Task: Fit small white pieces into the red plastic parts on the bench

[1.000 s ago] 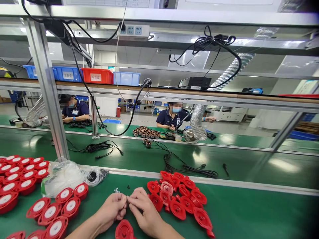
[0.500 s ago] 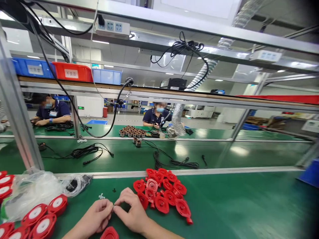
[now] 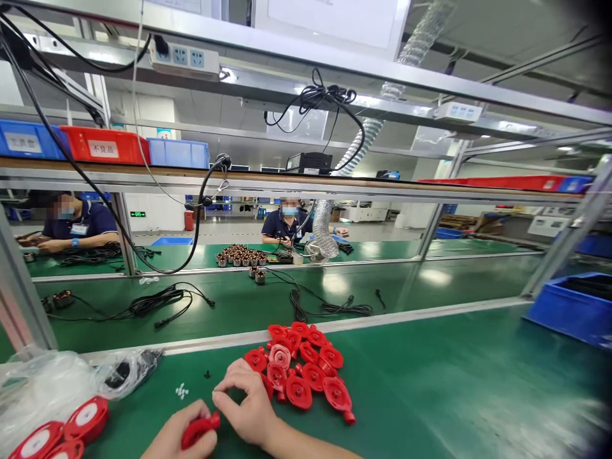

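Observation:
My left hand [image 3: 184, 433] is wrapped round a red plastic part [image 3: 197, 431] at the bottom of the view, the part's short spout pointing right. Just above and to the right, my right hand [image 3: 248, 405] has thumb and forefinger pinched; whatever lies between the tips is too small to make out. Beyond it lies a pile of similar red parts [image 3: 313, 376]. Small white pieces [image 3: 182, 390] and a tiny black piece [image 3: 207, 374] rest on the green table left of my right hand.
Clear plastic bags [image 3: 52, 389] and red parts with white discs [image 3: 86, 414] sit at the left. Black cables [image 3: 162, 301] lie beyond the metal rail. A blue bin [image 3: 574, 309] stands at the right. Two people sit across the benches, under a shelf with bins.
My left hand has gone from pinching near my right fingertips to holding a red part, lower down. The view has turned right, bringing more of the blue bin into sight.

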Motion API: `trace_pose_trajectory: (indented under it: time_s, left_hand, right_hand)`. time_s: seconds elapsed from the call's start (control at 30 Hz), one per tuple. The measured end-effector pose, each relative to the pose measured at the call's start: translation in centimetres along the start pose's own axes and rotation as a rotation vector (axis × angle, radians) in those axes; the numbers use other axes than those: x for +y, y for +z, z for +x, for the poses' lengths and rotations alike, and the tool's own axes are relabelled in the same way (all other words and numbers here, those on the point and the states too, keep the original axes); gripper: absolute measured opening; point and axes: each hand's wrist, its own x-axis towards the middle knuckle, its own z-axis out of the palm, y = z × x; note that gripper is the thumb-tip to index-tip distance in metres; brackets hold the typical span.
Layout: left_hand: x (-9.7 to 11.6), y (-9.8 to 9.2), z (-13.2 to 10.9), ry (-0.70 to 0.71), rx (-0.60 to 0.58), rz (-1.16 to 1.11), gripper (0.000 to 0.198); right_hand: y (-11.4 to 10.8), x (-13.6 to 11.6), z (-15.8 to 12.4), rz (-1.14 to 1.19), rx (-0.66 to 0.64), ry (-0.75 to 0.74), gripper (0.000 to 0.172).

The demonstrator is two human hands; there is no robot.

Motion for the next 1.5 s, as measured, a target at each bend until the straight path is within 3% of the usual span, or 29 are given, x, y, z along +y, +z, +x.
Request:
trace_pose_trajectory:
  time_s: [0.13, 0.23, 0.33, 0.5, 0.77, 1.13, 1.3, 1.4, 1.5]
  left_hand:
    - [-0.5, 0.5, 1.0, -0.148, 0.107, -0.412, 0.07]
    - [-1.1, 0.8, 1.4, -0.13, 0.164, -0.755, 0.085]
    - [-1.3, 0.9, 1.3, -0.096, 0.154, -0.888, 0.082]
    - [-1.4, 0.8, 0.7, -0.046, 0.111, -0.928, 0.072]
    - [-1.5, 1.2, 0.6, -0.044, 0.107, -0.915, 0.08]
    - [-1.1, 1.0, 0.2, -0.029, 0.066, -0.856, 0.074]
    - [-2.2, 1.1, 1.0, -0.006, 0.063, -0.774, 0.078]
    - [-3.0, 1.2, 1.7, -0.033, 0.129, -0.746, 0.079]
    - [-3.2, 1.2, 2.0, -0.064, 0.184, -0.755, 0.074]
  right_hand:
    - [-0.1, -0.9, -0.1, -0.033, -0.068, -0.079, 0.009]
    - [0.0, -1.2, -0.3, -0.067, -0.144, -0.084, 0.012]
    - [0.2, -1.1, -0.5, -0.113, -0.171, -0.054, 0.018]
    - [0.0, -0.2, -0.5, -0.145, -0.145, 0.003, 0.015]
    - [-0.2, 0.5, -0.8, -0.177, -0.18, -0.001, 0.015]
    - [-0.2, 0.5, -1.0, -0.254, -0.171, -0.079, 0.017]
    - [-0.1, -0.7, -0.7, -0.302, -0.228, -0.136, 0.019]
    - [-1.4, -1.4, 1.3, -0.333, -0.318, -0.12, 0.028]
    - [-5.4, -0.6, 4.6, -0.536, -0.297, 0.046, 0.036]
